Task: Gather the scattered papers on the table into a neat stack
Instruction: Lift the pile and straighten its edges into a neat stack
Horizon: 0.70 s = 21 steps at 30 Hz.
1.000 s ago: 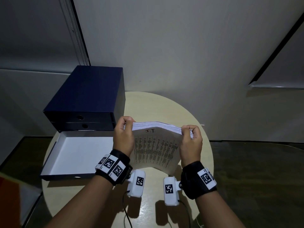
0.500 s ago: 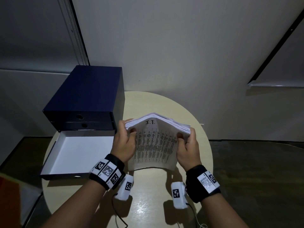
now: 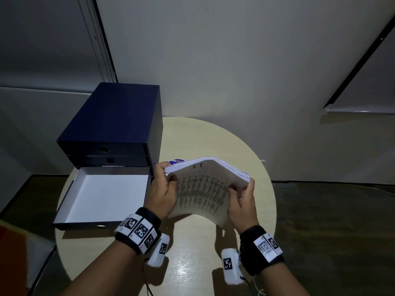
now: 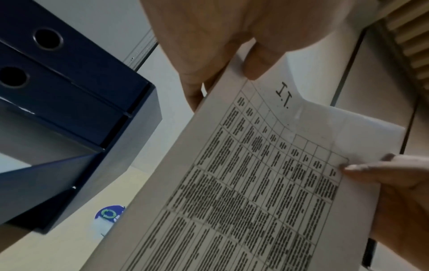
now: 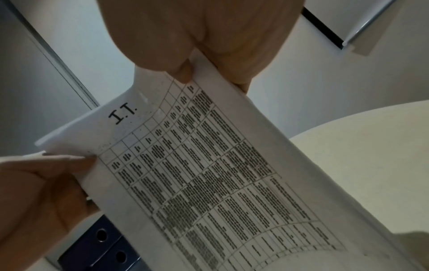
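A thick stack of papers (image 3: 205, 184) sits at the centre of the head view, lifted above the round pale worktop (image 3: 213, 137) and bowed, its far edge arched upward. The top sheet carries a printed table headed "I.T.". The left hand (image 3: 162, 189) grips the stack's left edge, thumb on the printed face and fingers curled behind; the right hand (image 3: 243, 201) grips the right edge the same way. In the left wrist view the left thumb presses near the heading, and the right thumb touches the table's corner.

At the left of the frame a dark blue drawer cabinet (image 3: 115, 124) stands on the worktop, its bottom drawer (image 3: 102, 197) pulled out, showing a white inside. A small blue-and-white item (image 3: 176, 161) lies on the worktop just behind the stack, mostly hidden; what it is cannot be told. Both wrists wear black bands with square coded markers.
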{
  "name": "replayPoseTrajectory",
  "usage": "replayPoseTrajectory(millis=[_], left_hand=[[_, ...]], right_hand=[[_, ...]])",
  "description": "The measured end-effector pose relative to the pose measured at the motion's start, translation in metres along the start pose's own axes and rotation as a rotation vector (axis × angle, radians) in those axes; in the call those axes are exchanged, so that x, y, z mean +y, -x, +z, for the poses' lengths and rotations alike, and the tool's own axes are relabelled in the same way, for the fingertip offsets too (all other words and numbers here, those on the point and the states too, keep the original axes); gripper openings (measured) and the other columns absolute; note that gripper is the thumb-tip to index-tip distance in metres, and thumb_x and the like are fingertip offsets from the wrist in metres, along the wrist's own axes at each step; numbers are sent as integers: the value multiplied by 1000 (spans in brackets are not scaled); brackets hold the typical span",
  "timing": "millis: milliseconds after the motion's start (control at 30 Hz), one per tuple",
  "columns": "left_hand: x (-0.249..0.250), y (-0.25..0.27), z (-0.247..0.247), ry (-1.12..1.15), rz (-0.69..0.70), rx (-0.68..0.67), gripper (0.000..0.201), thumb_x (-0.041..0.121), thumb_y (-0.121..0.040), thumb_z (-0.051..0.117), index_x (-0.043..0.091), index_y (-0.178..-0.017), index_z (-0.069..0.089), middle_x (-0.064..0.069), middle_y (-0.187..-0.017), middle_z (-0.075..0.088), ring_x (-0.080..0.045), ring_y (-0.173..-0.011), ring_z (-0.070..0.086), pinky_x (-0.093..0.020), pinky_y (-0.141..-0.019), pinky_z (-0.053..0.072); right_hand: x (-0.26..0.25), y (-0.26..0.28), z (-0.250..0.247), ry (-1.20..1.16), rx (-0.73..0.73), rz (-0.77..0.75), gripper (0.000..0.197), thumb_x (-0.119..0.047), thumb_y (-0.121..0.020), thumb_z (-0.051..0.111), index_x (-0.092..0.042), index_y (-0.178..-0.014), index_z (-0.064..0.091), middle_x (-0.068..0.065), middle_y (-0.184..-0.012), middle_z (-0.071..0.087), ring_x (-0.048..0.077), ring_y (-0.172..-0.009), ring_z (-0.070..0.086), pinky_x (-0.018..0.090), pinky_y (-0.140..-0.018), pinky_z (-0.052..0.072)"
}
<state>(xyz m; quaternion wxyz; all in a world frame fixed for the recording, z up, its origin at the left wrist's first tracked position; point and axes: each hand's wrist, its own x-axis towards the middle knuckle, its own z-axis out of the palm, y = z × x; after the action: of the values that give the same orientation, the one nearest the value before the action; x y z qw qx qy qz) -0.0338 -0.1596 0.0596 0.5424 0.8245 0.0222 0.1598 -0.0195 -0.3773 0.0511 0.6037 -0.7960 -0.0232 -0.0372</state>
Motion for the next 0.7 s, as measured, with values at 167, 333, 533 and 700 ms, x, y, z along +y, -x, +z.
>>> replayPoseTrajectory(millis=[167, 333, 533, 700], left_hand=[[-6, 6, -6, 43, -18, -12, 30, 16, -92, 41, 24, -119, 30, 0, -107, 55, -7, -97, 56, -5, -73, 40], [-3, 4, -6, 40, -44, -21, 33, 10, -93, 45, 24, -118, 29, 10, -101, 56, 0, -93, 57, -14, -76, 43], [15, -3, -5, 50, 65, 74, 33, 13, -86, 39, 23, -115, 27, 2, -99, 51, -17, -91, 57, -24, -72, 48], [-1, 6, 1, 16, -78, 37, 36, 10, -94, 47, 28, -118, 27, 10, -101, 57, -15, -96, 60, -34, -81, 48]], right_hand=[[10, 7, 5, -8, -16, 42, 45, -4, -99, 52, -33, -125, 30, -13, -111, 59, -17, -96, 58, 27, -84, 51], [6, 4, 8, -9, 8, 40, 42, -4, -99, 53, -32, -121, 31, -16, -106, 58, -19, -90, 57, 16, -79, 52], [-11, -3, 5, -31, 49, -74, 43, -4, -100, 50, -43, -111, 37, -14, -103, 60, -16, -88, 60, 14, -71, 53], [5, 3, 10, 22, -20, 20, 44, -7, -99, 56, -32, -123, 29, -21, -106, 54, -8, -98, 58, 18, -80, 51]])
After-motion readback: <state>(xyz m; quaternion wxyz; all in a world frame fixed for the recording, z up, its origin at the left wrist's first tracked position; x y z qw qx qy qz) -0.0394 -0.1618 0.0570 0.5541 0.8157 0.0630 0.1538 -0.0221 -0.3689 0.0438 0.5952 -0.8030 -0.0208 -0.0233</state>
